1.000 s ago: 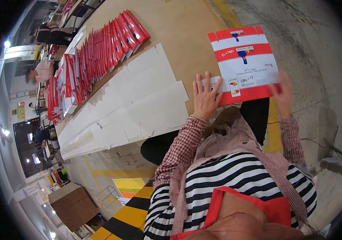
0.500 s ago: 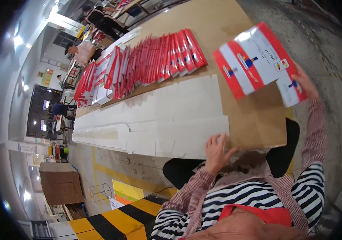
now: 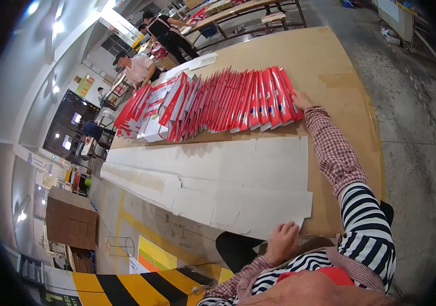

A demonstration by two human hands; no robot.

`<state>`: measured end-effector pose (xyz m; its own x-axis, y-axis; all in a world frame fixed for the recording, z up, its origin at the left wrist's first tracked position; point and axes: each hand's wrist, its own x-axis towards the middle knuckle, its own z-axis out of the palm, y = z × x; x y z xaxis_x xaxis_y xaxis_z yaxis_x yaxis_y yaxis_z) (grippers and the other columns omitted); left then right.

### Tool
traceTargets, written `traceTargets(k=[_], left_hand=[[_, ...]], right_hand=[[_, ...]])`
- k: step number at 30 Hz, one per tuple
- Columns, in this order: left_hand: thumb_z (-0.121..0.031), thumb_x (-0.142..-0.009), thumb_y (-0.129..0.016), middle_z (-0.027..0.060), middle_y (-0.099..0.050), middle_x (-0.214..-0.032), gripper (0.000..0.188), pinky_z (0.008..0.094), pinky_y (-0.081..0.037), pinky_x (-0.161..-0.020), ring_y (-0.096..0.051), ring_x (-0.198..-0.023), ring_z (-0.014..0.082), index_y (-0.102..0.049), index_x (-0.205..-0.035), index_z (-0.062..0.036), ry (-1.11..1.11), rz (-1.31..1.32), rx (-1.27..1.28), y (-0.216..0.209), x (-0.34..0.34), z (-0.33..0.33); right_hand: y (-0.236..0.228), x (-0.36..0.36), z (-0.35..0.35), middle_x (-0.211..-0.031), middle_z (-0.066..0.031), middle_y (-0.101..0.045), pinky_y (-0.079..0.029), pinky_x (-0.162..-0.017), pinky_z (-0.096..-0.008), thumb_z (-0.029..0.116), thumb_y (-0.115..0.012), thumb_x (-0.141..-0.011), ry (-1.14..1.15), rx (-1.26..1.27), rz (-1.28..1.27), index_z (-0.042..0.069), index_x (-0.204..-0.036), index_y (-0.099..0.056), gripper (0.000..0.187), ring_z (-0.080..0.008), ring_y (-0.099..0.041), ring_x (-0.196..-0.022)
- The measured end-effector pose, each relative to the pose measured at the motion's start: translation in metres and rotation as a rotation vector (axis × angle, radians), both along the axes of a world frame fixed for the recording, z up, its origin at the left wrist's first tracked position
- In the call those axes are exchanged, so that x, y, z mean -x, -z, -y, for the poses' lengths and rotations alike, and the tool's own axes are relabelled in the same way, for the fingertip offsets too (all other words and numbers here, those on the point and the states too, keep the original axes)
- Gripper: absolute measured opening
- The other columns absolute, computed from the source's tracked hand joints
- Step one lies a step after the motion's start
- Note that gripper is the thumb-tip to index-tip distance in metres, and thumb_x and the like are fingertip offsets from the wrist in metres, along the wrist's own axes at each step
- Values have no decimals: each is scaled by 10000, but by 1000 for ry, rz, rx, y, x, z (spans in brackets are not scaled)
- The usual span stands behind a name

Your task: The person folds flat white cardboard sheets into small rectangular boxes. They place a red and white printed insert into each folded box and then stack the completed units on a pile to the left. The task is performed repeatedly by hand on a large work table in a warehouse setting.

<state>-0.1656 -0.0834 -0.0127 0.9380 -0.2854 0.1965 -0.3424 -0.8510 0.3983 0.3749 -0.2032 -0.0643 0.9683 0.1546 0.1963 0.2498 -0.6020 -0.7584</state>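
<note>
A long row of flat red-and-white cartons [image 3: 228, 102] stands on edge, leaning close together across the brown table board. At the row's right end, my right hand [image 3: 303, 100] has its fingers closed at the upper edge of the outermost carton [image 3: 290, 97]; part of the grip is hidden. My left hand [image 3: 282, 244] rests by the near table edge, next to the corner of a white cardboard sheet [image 3: 238, 168]. Its fingers are loosely bent and hold nothing that I can see.
Brown board [image 3: 340, 61] extends behind and right of the row. A co-worker in a pink top [image 3: 139, 70] is beyond the row's left end, another in dark clothes [image 3: 164, 33] farther back. A brown cardboard box [image 3: 71, 219] and a yellow-black striped barrier [image 3: 126, 288] lie to the left.
My right hand has moved from the right side, where it held red-and-white cartons in the air, to the row's right end. My left hand's fingers are more bent, and the view has shifted.
</note>
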Motion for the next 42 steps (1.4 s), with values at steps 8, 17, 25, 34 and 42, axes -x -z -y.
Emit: traceTargets(k=[8, 17, 25, 34, 42], left_hand=[[-103, -740, -654, 54, -645, -881, 180, 360, -522, -642, -626, -734, 224, -626, -916, -69, 281, 272, 111, -99, -54, 48], [-204, -792, -629, 157, -518, -1273, 484, 399, -456, -906, -514, -1158, 269, -531, -1229, -22, 425, 411, -133, 4, -8, 144], [-131, -750, -729, 111, -641, -955, 225, 397, -483, -854, -584, -1006, 295, -668, -956, -67, 357, -85, 339, 57, -53, 131], [-307, -755, -719, 86, -442, -1428, 792, 519, -377, -1030, -422, -1309, 349, -392, -1447, -103, 298, 38, -111, 69, -17, 166], [-216, -761, -754, 96, -635, -1056, 677, 469, -386, -994, -565, -1067, 280, -474, -1364, -86, 256, -164, 141, 49, -32, 72]], right_hand=[[-153, 371, 174, -1461, -96, -497, -293, -1153, -488, 372, -842, -709, -818, -31, 17, 107, -1426, -499, 838, -305, -393, -1392], [-65, 561, 346, -1173, -72, -689, -234, -1165, -549, 171, -732, -802, -44, 635, 235, 67, -1013, -692, 238, -354, -523, -1270], [14, 513, 418, -1334, -159, -548, -469, -976, -456, 201, -780, -792, 112, 285, -412, 84, -1343, -549, 609, -316, -585, -1144], [-47, 509, 278, -1417, -168, -493, -150, -1173, -548, 549, -550, -909, -204, 498, 174, 116, -1338, -577, 610, -360, -351, -1389], [-41, 513, 268, -1434, -107, -504, -121, -1194, -555, 622, -486, -922, -355, 336, 65, 138, -1259, -646, 611, -355, -342, -1401]])
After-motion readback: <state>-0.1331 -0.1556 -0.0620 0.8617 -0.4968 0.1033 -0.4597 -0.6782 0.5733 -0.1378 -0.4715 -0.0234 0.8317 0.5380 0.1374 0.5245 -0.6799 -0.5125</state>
